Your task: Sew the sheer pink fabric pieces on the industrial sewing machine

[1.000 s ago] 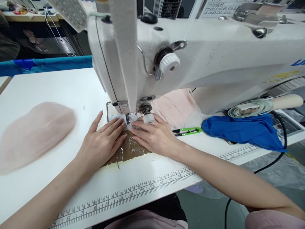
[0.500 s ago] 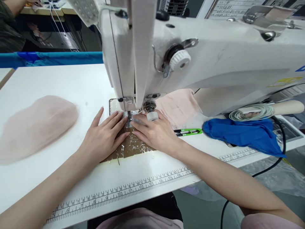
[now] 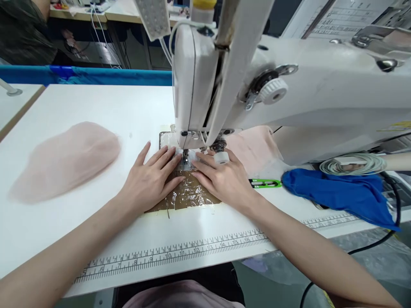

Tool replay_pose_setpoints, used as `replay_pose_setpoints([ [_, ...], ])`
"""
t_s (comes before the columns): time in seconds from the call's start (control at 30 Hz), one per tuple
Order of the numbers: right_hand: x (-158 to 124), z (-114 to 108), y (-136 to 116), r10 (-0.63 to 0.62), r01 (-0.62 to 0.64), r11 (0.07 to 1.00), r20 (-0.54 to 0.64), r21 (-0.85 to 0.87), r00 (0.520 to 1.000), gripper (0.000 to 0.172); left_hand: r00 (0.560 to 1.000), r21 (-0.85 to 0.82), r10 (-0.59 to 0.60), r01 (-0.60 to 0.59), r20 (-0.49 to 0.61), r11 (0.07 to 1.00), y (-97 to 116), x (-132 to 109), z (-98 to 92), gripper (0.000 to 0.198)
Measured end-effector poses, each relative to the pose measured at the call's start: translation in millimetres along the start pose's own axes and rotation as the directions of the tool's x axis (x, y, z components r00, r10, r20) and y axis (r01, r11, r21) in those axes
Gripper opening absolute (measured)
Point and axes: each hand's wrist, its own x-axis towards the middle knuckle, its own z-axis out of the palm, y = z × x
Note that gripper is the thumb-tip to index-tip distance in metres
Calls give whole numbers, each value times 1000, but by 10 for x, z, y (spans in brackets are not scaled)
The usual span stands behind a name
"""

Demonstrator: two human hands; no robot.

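A white sewing machine (image 3: 289, 98) stands across the white table (image 3: 96, 107). My left hand (image 3: 149, 182) lies flat just left of the presser foot (image 3: 185, 160), fingers stretched out and pressing down on a small white fabric piece (image 3: 177, 155) at the needle. My right hand (image 3: 224, 179) lies flat on the other side of the foot, fingers extended toward it, with a white thimble-like ring (image 3: 221, 157) on one finger. Under both hands is a brown patch covered with glossy tape (image 3: 188, 194).
A heap of sheer pink fabric (image 3: 67, 158) lies at the left. Pale pink cloth (image 3: 257, 147) sits behind the needle, green thread snips (image 3: 266, 184) and a blue cloth (image 3: 340, 194) to the right. A printed ruler (image 3: 180, 252) runs along the front edge. Another person (image 3: 22, 30) is at far left.
The view has shifted, so the machine and hands appear further right. Both hands stay flat at the presser foot, and the white piece has fed further under the foot.
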Motion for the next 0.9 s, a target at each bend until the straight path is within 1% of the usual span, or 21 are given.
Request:
replay_pose_setpoints([
  [0.17, 3, 5, 7, -19, 19, 1000, -21, -7, 1000, 28, 1000, -4, -7, 6, -18, 1000, 9, -4, -44, 52],
  [0.23, 2, 12, 13, -54, 53, 998, -7, -31, 999, 29, 999, 5, 11, -10, -50, 1000, 15, -7, -68, 48],
  [0.3, 2, 2, 10, -53, 54, 998, 23, -16, 998, 35, 992, 15, 65, -64, -109, 998, 29, -10, -90, 39],
  [0.33, 6, -15, 4, -23, 22, 999, 40, 28, 999, 38, 984, 18, 102, -101, -143, 995, 40, -13, -99, 35],
  [0.37, 12, -44, -2, 20, -27, 993, 57, 117, 998, 38, 976, 12, 136, -136, -171, 991, 54, -16, -106, 32],
  [0.4, 20, -83, -8, 64, -83, 963, 83, 257, 995, 35, 968, -7, 162, -167, -192, 986, 69, -19, -113, 32],
  [0.43, 30, -130, -9, 88, -138, 888, 132, 439, 987, 30, 963, -41, 175, -187, -204, 982, 85, -22, -121, 32],
  [0.47, 41, -183, -5, 80, -191, 753, 201, 630, 976, 23, 963, -95, 173, -196, -206, 976, 98, -26, -131, 31],
  [0.5, 51, -236, 5, 37, -246, 565, 274, 788, 961, 17, 965, -170, 165, -201, -203, 965, 109, -30, -145, 28],
  [0.53, 59, -283, 21, -30, -305, 365, 339, 880, 940, 14, 968, -266, 156, -205, -196, 942, 113, -35, -167, 24],
  [0.57, 64, -320, 41, -94, -362, 198, 385, 911, 918, 16, 972, -373, 146, -205, -182, 905, 112, -41, -197, 19],
  [0.6, 65, -342, 61, -130, -414, 93, 423, 906, 897, 21, 978, -487, 134, -195, -158, 851, 103, -46, -237, 16],
  [0.63, 63, -349, 79, -147, -450, 37, 450, 892, 881, 26, 987, -597, 115, -161, -115, 786, 88, -51, -288, 14],
  [0.67, 60, -344, 92, -164, -486, 8, 481, 874, 861, 30, 995, -693, 89, -100, -53, 714, 69, -54, -350, 13],
  [0.7, 58, -330, 97, -175, -523, 0, 515, 853, 839, 32, 998, -765, 53, -13, 28, 644, 49, -55, -424, 14],
  [0.77, 69, -297, 81, -197, -564, 19, 556, 826, 807, 28, 984, -826, -14, 159, 180, 541, 25, -57, -605, 22],
  [0.8, 87, -290, 59, -193, -560, 41, 556, 828, 808, 23, 974, -823, -37, 209, 224, 528, 29, -64, -710, 26],
  [0.83, 112, -296, 30, -177, -534, 73, 538, 842, 824, 18, 971, -807, -41, 219, 236, 549, 50, -80, -821, 30],
  [0.87, 143, -315, -7, -157, -499, 117, 512, 859, 845, 15, 975, -779, -23, 189, 219, 598, 87, -110, -933, 32],
  [0.9, 177, -350, -49, -137, -459, 173, 483, 871, 865, 12, 981, -736, 18, 135, 195, 663, 138, -158, -1043, 31],
])
